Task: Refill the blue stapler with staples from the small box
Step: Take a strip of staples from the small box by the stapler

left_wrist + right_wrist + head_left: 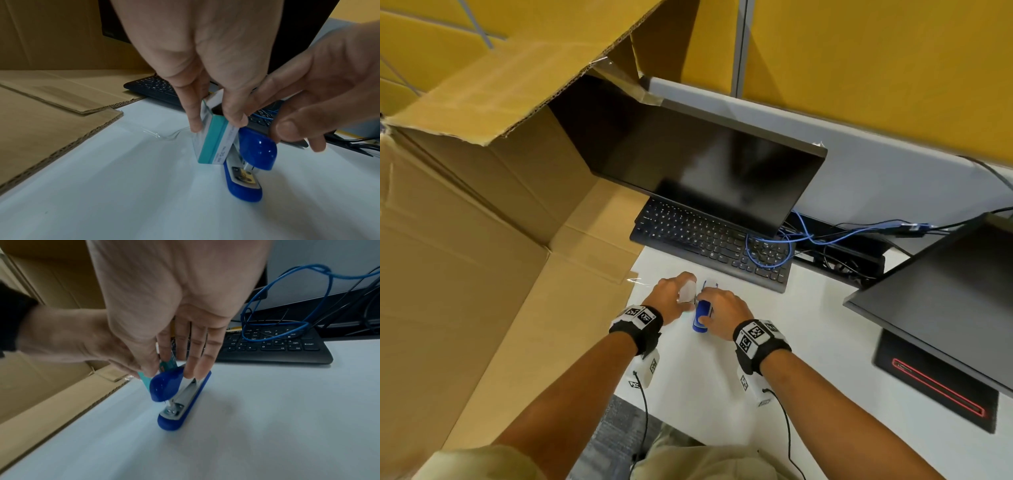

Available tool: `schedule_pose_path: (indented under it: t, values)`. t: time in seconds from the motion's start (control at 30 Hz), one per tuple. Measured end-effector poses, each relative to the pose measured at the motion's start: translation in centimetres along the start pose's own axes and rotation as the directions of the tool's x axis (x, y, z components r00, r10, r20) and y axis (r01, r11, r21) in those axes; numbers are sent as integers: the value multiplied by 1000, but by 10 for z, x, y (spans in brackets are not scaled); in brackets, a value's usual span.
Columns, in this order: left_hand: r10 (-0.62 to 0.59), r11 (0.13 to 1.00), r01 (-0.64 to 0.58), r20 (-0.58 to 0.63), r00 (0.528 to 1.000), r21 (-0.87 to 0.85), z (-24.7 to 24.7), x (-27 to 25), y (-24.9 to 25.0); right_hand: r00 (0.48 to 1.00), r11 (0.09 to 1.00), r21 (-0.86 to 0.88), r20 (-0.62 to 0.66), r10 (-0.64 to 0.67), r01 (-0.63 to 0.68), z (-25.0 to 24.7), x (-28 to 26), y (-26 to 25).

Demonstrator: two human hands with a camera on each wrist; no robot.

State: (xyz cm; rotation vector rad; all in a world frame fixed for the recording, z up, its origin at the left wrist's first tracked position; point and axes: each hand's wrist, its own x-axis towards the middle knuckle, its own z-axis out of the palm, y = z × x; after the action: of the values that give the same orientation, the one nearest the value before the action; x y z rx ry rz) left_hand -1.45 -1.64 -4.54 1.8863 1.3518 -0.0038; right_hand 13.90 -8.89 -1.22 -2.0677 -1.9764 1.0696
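The small box [213, 131] is pinched on end by the left hand [205, 68], its mouth opened for emptying, just beside the blue stapler [180, 395], whose lid is held raised by the right hand [174, 308]; bare tabletop [144, 203] is left nearer, cardboard [51, 121] bordering its left edge

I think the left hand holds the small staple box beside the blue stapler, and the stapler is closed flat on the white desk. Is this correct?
Not quite: the blue stapler is open, its top cover swung up off the metal staple channel, as the right wrist view shows. The rest holds: the left hand holds the small staple box beside it on the white desk.
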Motion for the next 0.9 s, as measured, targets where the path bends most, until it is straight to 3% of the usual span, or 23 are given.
schedule_pose_path:
  t: [0.23, 0.5, 0.63, 0.9]
  values:
    - [-8, 998, 8, -8, 1000, -67, -3, -6, -2, 997, 994, -75, -12, -74, 73, 7, 3, 9]
    - [-28, 996, 27, -13, 1000, -84, -2, -2, -2, 995, 994, -106, -94, -45, 35, 8, 14, 14]
    - [-15, 993, 13, -13, 1000, -117, 0, -1, -7, 990, 987, -128, -93, -108, 96, 5, 21, 12]
    - [60, 992, -55, 41, 997, -116, -4, -3, -10, 968, 941, -246, 153, -199, 232, -1, 35, 8]
